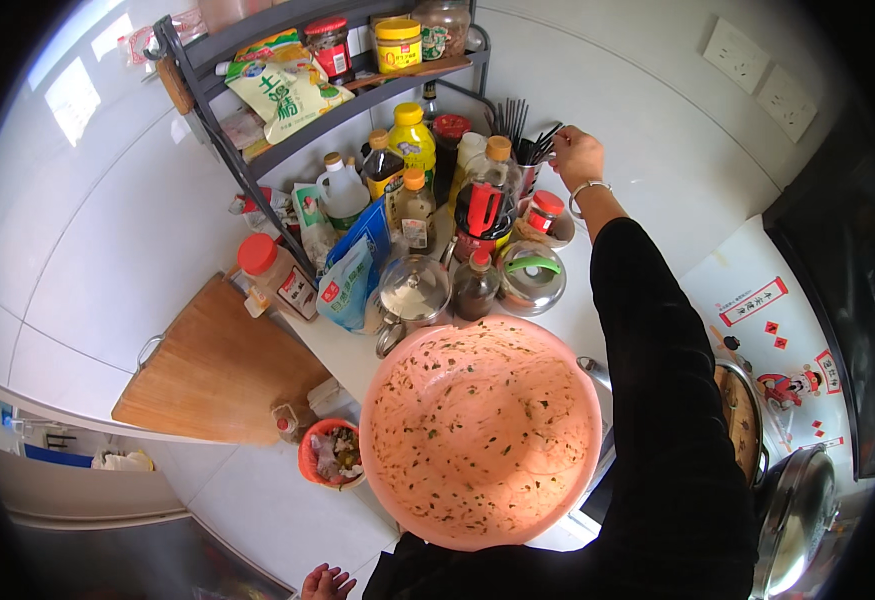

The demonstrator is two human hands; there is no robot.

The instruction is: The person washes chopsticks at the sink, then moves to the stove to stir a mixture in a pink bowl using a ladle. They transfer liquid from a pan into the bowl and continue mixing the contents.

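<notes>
My right hand (578,154), with a bracelet at the wrist, reaches to dark chopsticks (548,140) standing in a metal holder (529,178) at the back of the counter. Its fingers are closed around the upper end of one or more of them. My left hand (328,583) hangs low at the bottom edge, fingers apart, holding nothing. Between my arms stands a large pink plastic basin (369,450), its inside smeared with a pale residue and flecked with green bits. A steel pot with a glass lid (415,289) and a sauce bottle with a red cap (475,289) stand just behind the basin.
Seasoning bottles, including a large soy sauce bottle (488,202), crowd the counter below a dark metal rack (310,112). A green-handled lid (532,277) lies beside them. A wooden cutting board (212,367) is at left, a red scrap bin (310,459) below, and a lidded pan (794,517) at right.
</notes>
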